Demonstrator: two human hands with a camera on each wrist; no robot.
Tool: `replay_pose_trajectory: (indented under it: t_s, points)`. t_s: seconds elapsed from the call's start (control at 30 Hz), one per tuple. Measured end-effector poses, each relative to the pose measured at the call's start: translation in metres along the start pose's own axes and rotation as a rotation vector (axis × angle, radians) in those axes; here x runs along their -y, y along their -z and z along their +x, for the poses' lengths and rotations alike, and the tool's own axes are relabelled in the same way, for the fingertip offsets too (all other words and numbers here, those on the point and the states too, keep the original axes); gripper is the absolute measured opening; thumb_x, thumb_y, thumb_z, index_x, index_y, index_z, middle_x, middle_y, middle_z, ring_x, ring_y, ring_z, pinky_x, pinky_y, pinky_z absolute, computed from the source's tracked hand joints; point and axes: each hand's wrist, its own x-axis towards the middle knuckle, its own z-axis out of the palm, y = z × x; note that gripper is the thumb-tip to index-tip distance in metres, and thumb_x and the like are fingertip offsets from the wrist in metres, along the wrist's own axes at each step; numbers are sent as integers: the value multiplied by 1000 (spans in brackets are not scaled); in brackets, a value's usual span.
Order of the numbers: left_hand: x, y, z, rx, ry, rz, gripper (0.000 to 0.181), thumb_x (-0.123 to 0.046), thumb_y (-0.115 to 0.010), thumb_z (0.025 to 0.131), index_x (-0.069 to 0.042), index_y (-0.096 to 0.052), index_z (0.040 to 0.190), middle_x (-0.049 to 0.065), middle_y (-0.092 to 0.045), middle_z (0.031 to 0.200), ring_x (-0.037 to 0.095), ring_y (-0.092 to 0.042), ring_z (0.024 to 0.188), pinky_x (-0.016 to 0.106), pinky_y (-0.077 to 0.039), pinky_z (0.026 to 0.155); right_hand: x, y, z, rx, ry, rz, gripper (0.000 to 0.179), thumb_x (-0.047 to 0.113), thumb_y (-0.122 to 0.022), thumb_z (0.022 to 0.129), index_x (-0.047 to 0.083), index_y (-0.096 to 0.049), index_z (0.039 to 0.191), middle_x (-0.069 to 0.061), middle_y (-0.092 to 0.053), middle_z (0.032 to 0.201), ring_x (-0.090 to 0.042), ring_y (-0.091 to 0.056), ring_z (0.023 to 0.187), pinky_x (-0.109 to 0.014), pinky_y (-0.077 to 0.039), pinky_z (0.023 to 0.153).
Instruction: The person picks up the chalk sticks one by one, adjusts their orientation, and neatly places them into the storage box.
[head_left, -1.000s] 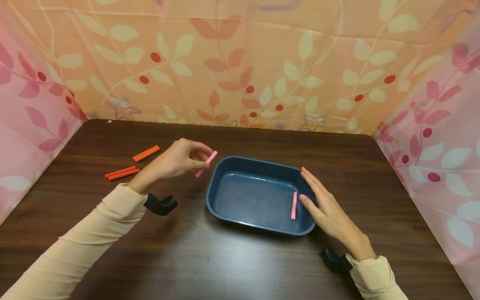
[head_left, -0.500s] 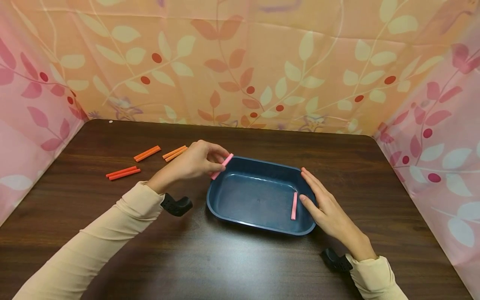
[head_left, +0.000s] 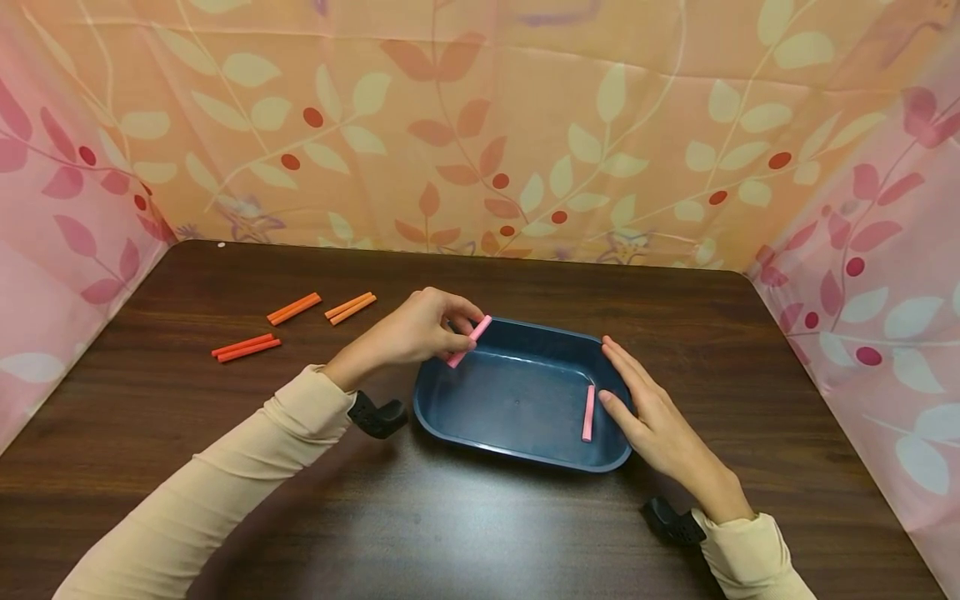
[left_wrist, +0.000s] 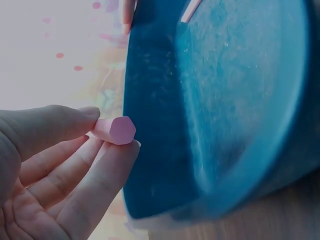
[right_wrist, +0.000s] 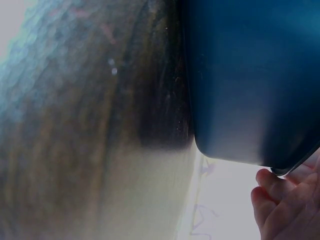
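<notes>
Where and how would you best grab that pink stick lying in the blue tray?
I'd pinch the pink stick at its middle, across its two long sides, coming from above and slightly left. It is slim and lies lengthwise in the open-topped blue tray, so a crosswise pinch should suit it. The left looks roomier, since the right hand is close on the other side.

head: high, facing forward-down | left wrist: close, into tray (head_left: 502,417) | right wrist: close, tray's outside | shared: tray

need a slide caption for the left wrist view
Left hand pinching a pink hexagonal stick near a blue tray with a second pink stick inside.
</notes>
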Motion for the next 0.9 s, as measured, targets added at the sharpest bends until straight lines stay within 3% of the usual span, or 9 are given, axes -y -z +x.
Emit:
replay_pose_trajectory:
  t_s: [0.57,0.9]
  points:
    - [-10,-24,17,49,-26,-50,35,0,-73,86,1,-67,120,15,-74,94,13,-69,63,30,-60,63,0,0,0,1,-9,-2,64,13,-56,100,7,-26,157,-9,-24,165,-36,-27,149,-2,-9,111]
    - [-16,-39,27,87,-10,-87,36,-1,-73,87,1,-67,122,13,-74,94,13,-68,64,29,-60,64,0,0,0,6,-13,-3,64,14,-55,101,8,-26,157,-9,-24,165,-36,-27,149,-1,-9,111]
